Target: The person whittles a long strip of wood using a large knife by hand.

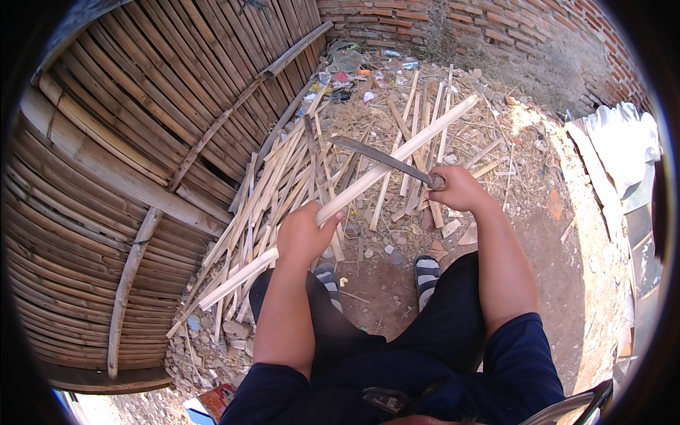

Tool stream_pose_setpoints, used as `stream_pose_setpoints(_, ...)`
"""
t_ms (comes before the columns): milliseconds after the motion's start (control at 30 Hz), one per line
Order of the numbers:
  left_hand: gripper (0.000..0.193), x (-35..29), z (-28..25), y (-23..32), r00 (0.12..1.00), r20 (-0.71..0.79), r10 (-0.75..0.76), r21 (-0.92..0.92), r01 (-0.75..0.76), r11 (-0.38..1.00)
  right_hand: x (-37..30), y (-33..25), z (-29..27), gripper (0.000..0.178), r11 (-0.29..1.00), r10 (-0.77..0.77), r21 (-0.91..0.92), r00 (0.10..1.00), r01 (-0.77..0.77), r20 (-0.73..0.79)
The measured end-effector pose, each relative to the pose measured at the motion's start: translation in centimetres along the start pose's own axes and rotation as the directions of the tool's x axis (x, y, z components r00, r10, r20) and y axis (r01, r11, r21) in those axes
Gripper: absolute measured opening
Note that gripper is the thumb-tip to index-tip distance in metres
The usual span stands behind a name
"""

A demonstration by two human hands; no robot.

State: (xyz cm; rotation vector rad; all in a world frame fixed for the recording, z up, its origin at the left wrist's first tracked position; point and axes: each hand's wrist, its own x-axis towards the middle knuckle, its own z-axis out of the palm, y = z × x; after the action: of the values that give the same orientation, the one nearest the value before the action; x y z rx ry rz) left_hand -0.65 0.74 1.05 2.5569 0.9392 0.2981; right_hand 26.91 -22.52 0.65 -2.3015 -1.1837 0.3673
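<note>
My left hand (303,237) is closed round a long pale wooden strip (400,157), which slants from the lower left up to the far right. In my right hand (453,190) is the short handle of a machete (382,156) with a dark, slightly curved blade. The blade points to the left and crosses over the strip near its middle; whether it touches the wood I cannot tell. Beneath and to the left lies a heap of similar wooden strips (273,188), piled loosely on the ground.
A bamboo slat wall (149,92) closes off the left side. Brick walls (496,35) stand at the back. Rubbish and rubble (347,78) cover the far ground. White sheeting (623,145) and boards stand at the right. My sandalled feet (426,276) rest on bare dirt.
</note>
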Motion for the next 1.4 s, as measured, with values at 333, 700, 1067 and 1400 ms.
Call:
stream_pose_setpoints(333,0.051,0.3,0.5,-0.3,0.999,-0.001,0.050,0.005,-0.050,0.999,0.4,1.2,0.5,0.049,0.998,-0.038,-0.055,0.999,0.038,-0.003)
stream_pose_setpoints(700,0.050,0.1,0.3,0.2,0.998,0.052,0.020,0.043,-0.023,0.999,0.8,0.2,1.6,0.049,0.998,-0.048,-0.046,0.996,0.052,0.072)
stream_pose_setpoints(1067,0.050,0.2,0.5,0.0,0.999,0.049,0.018,0.020,-0.019,1.000,1.0,0.1,1.9,0.055,0.997,-0.037,-0.067,0.994,0.044,0.102)
stream_pose_setpoints(1400,0.049,0.1,0.5,0.0,0.999,0.030,0.012,0.028,-0.013,1.000,1.3,0.1,2.3,0.053,0.996,-0.054,-0.064,0.992,0.062,0.117)
